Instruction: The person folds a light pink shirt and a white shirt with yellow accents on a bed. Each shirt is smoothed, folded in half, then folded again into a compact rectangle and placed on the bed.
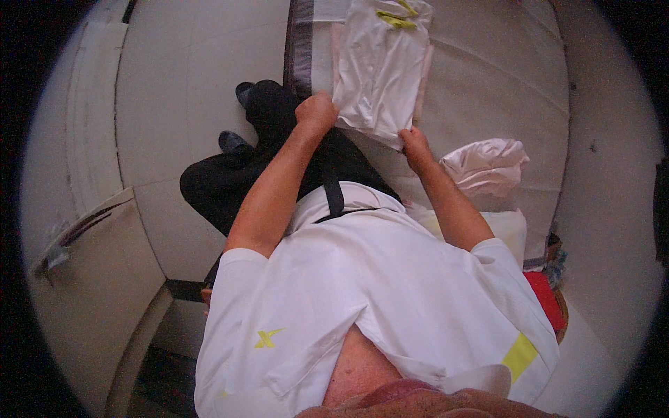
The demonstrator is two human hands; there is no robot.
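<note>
A white garment (379, 78) with yellow-green trim at its far end lies stretched out lengthwise before me. My left hand (318, 111) is closed on its near left corner. At the near right corner, my right hand (414, 145) pinches the edge of the cloth. Pale pink cloth (424, 83) shows from beneath the garment on both sides. To the right of my right forearm lies a crumpled pale pink satiny cloth (488, 164); neither hand touches it.
The bed (491, 94) has a light cover and a dark side edge (299, 47). A folded pale cloth (504, 230) lies by my right elbow, with a red item (543, 298) beyond it. Light floor tiles (193, 94) extend to the left, where dark slippers (232, 141) are on my feet.
</note>
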